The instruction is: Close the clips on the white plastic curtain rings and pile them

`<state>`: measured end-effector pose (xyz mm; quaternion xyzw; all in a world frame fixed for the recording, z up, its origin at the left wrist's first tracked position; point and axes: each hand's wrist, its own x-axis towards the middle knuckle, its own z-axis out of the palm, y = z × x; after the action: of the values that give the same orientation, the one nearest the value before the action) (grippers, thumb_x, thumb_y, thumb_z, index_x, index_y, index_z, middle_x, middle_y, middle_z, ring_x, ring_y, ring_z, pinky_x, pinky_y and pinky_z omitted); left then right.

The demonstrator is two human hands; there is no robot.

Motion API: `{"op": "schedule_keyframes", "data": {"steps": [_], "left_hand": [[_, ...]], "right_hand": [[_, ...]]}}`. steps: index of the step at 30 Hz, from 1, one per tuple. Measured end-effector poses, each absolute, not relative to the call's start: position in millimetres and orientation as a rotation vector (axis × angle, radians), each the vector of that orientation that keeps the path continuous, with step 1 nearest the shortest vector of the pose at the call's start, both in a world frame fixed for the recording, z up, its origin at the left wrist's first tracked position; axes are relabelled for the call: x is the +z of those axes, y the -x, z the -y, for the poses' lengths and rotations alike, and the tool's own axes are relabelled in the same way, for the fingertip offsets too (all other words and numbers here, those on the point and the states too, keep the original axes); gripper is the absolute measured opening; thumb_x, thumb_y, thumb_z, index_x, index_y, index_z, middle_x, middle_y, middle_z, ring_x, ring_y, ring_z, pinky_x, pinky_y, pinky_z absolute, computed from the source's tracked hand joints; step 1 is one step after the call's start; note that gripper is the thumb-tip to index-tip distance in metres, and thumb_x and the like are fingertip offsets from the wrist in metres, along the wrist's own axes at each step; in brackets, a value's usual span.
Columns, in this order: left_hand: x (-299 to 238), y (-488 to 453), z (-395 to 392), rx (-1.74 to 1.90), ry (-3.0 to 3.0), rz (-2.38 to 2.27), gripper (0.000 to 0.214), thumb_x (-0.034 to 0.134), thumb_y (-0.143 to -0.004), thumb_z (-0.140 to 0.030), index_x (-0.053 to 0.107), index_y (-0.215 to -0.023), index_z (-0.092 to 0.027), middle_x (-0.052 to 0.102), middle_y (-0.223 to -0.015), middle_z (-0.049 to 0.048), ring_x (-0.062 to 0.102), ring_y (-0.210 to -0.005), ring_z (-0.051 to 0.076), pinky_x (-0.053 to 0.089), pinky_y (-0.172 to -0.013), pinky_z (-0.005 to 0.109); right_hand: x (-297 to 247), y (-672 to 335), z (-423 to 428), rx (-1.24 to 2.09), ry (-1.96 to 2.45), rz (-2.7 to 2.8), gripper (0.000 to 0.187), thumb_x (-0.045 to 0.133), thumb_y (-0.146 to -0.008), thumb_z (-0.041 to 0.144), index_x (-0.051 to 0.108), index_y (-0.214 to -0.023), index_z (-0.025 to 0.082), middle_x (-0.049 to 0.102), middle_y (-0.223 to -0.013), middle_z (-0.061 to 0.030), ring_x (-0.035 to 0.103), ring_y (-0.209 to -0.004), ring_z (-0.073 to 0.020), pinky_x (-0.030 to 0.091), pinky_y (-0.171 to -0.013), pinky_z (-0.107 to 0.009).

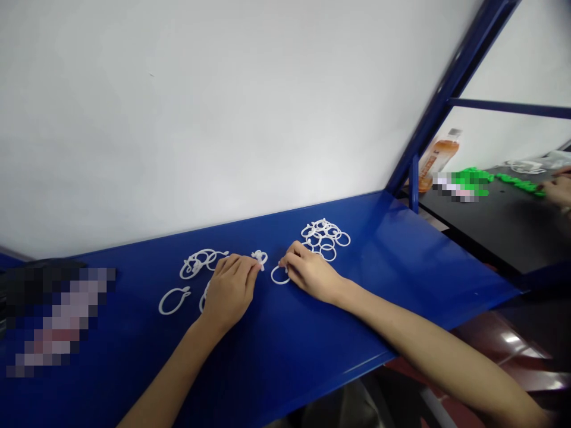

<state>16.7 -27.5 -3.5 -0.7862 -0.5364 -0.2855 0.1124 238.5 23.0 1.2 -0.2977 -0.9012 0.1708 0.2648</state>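
Note:
My right hand (pixel 310 273) is closed in a pinch on a white plastic ring (pixel 280 275), which hangs out to the left of the fingertips just over the blue tabletop. My left hand (pixel 234 287) has its fingers drawn together, and their tips meet a small cluster of white plastic pieces (pixel 259 257). Under the left palm, the edge of another white ring (pixel 202 300) shows in part. To the left lie a single ring with a small tab (pixel 175 301) and several tangled rings (pixel 196 263). Behind my right hand is a pile of white rings (pixel 326 233).
The blue table (pixel 357 321) meets a white wall (pixel 223 119) at the back. A blue metal frame (pixel 439 101) rises at the right. Beyond it, another person's hand (pixel 557 189) is beside green pieces (pixel 520 182) on a black table, with an orange-drink bottle (pixel 439 160) behind.

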Motion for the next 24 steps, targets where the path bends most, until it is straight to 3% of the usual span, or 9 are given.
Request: {"op": "schedule_keyframes", "data": {"steps": [8, 16, 24], "left_hand": [[-6.6, -17.6, 27.4, -0.702, 2.434, 1.608, 0.017, 0.05, -0.098, -0.029, 0.064, -0.092, -0.022, 0.072, -0.091, 0.0035, 0.061, -0.092, 0.024, 0.044, -0.089, 0.043], [-0.3, -20.6, 30.9, -0.815, 2.472, 1.509, 0.011, 0.053, -0.096, -0.026, 0.063, -0.099, -0.021, 0.069, -0.1, 0.0048, 0.06, -0.097, 0.023, 0.043, -0.095, 0.043], [-6.6, -19.1, 30.3, -0.915, 2.48, 1.434, 0.032, 0.056, -0.096, -0.032, 0.056, -0.127, -0.022, 0.071, -0.105, 0.0057, 0.062, -0.1, 0.023, 0.048, -0.092, 0.041]], "right_hand": [[2.8, -238.4, -25.6, 0.432, 0.927, 2.367, 0.017, 0.048, -0.1, 0.021, 0.064, -0.106, 0.017, 0.063, -0.103, -0.007, 0.064, -0.085, -0.0153, 0.053, -0.075, -0.028], [3.1, -239.6, -24.4, 0.454, 0.968, 2.182, 0.011, 0.054, -0.097, 0.023, 0.063, -0.098, 0.018, 0.067, -0.092, -0.0032, 0.06, -0.072, -0.0121, 0.046, -0.067, -0.025], [6.4, -238.4, -17.4, 0.66, 0.808, 2.156, 0.01, 0.056, -0.095, 0.025, 0.064, -0.093, 0.019, 0.064, -0.073, 0.0015, 0.057, -0.063, -0.0101, 0.043, -0.06, -0.022]]}}
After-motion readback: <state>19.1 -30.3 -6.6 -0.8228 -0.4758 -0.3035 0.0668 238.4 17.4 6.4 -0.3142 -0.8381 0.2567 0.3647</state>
